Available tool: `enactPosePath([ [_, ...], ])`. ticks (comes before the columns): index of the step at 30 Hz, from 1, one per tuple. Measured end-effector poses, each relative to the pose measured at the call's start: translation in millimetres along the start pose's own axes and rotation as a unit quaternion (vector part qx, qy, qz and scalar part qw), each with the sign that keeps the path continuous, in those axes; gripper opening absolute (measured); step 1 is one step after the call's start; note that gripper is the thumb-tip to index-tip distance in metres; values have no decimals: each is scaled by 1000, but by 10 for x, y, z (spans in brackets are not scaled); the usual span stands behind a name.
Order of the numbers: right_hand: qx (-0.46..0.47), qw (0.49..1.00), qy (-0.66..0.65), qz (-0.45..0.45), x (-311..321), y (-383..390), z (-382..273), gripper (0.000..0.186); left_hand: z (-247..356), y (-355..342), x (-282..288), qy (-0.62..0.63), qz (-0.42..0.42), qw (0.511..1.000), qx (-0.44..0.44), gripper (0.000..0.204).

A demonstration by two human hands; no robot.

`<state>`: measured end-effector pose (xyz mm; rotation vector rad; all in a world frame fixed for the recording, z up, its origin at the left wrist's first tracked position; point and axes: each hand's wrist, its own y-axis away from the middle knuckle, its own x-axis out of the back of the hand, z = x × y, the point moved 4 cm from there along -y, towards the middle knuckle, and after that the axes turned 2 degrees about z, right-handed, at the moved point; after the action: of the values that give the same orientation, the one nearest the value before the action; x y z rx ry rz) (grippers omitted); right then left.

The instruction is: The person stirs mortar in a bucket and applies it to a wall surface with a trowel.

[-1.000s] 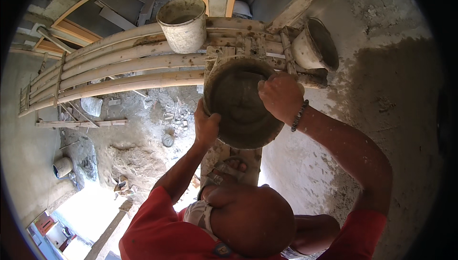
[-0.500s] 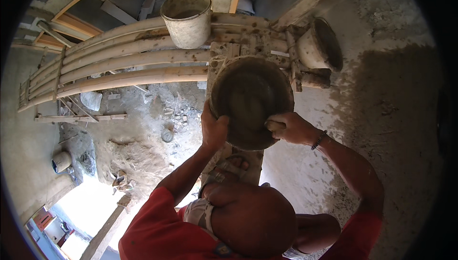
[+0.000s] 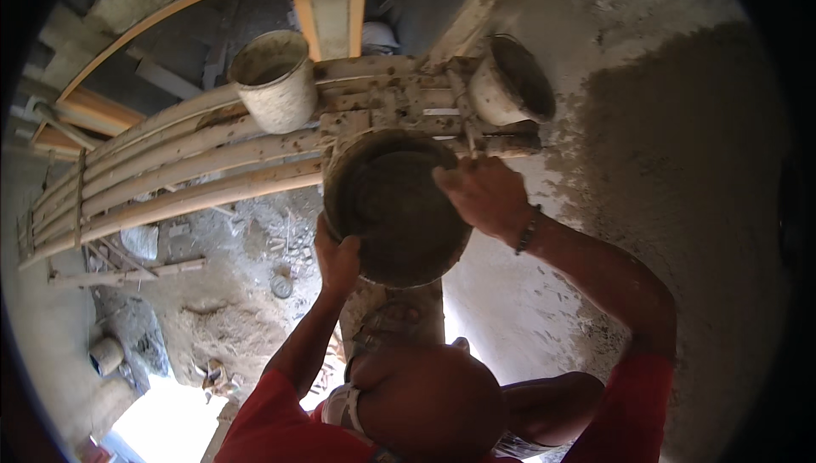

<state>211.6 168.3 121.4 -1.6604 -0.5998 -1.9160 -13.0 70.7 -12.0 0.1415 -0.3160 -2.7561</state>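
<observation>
A round tub of wet grey mix sits on a stained plank in front of me. My left hand grips its left rim, thumb over the inside. My right hand, a beaded bracelet on the wrist, is closed at the upper right of the tub; what it holds is hidden. My sandalled foot is on the plank just below the tub.
Bamboo scaffolding runs leftward, bearing a white bucket; a tilted bucket rests at its right end. A plastered wall with a damp patch stands at right. Rubble-strewn ground lies below left, and orange-framed openings are ahead.
My right hand went down to the tub's lower right, then back up to the upper right. The mix's surface pattern changed. The view shifted, putting the tub slightly lower and farther left.
</observation>
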Motion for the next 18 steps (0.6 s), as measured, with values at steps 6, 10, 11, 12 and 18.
enactPosePath([
  [6,74,991,-95,-58,-452,196,-592,14,-216,-98,41,111,-19,992,63,72],
  [10,106,981,-120,-112,28,503,-457,14,-212,-112,7,114,-25,991,66,69],
  [11,99,982,-122,-100,167,506,-400,13,-252,-147,44,102,-18,991,87,69],
  [12,95,983,-125,-90,266,528,-343,13,-250,-167,50,89,-9,990,111,69],
  [18,31,999,-19,-11,-17,61,-107,14,180,23,-45,47,-30,998,30,70],
])
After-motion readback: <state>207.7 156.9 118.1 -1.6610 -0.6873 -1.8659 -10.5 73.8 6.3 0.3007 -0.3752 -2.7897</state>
